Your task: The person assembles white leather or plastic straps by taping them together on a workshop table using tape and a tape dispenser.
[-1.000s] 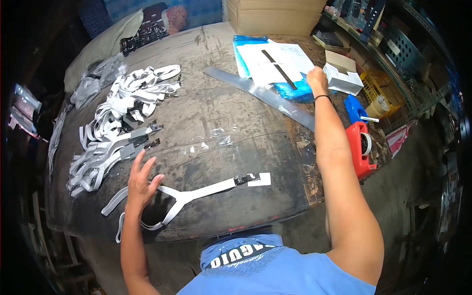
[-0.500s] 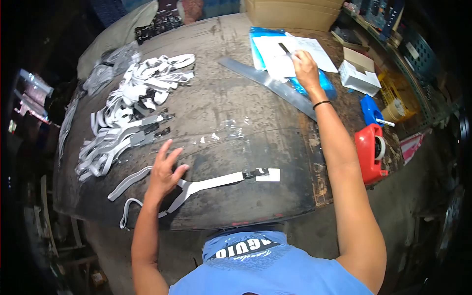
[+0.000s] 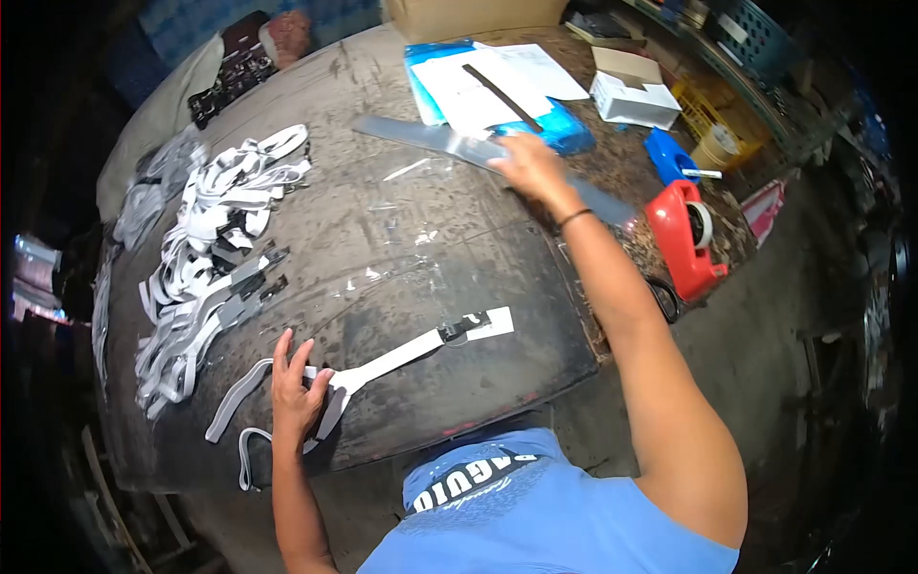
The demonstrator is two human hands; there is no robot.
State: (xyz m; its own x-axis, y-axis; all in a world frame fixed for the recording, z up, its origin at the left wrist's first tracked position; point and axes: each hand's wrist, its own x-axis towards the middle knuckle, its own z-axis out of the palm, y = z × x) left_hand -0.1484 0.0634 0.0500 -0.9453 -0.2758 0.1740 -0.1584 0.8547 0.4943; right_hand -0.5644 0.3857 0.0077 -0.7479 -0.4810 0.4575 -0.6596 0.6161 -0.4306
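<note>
My left hand [image 3: 296, 397], fingers spread and open, rests by the Y-shaped junction of a white strap [image 3: 397, 362], its thumb against the webbing. This strap has a black buckle [image 3: 463, 327] and a white tag [image 3: 495, 321] at its right end; grey-white tails curve out on the left. Beyond the middle of the table, my right hand [image 3: 534, 170] is over a long translucent strip [image 3: 406, 132], fingers curled together. What lies between its fingertips, if anything, I cannot make out. A dark flat strip [image 3: 502, 98] lies across white papers [image 3: 449, 81] on blue plastic.
A pile of white straps [image 3: 225, 196] with black buckles covers the table's left side. At right are a red tape dispenser [image 3: 681, 239], a blue dispenser [image 3: 667, 158], a white box [image 3: 636, 96] and a yellow crate [image 3: 703, 115]. A cardboard box [image 3: 478, 17] stands behind.
My right hand has come off the papers, back toward me, to the translucent strip; the dark strip now shows whole. My left hand has moved nearer along the strap. The view has swung right.
</note>
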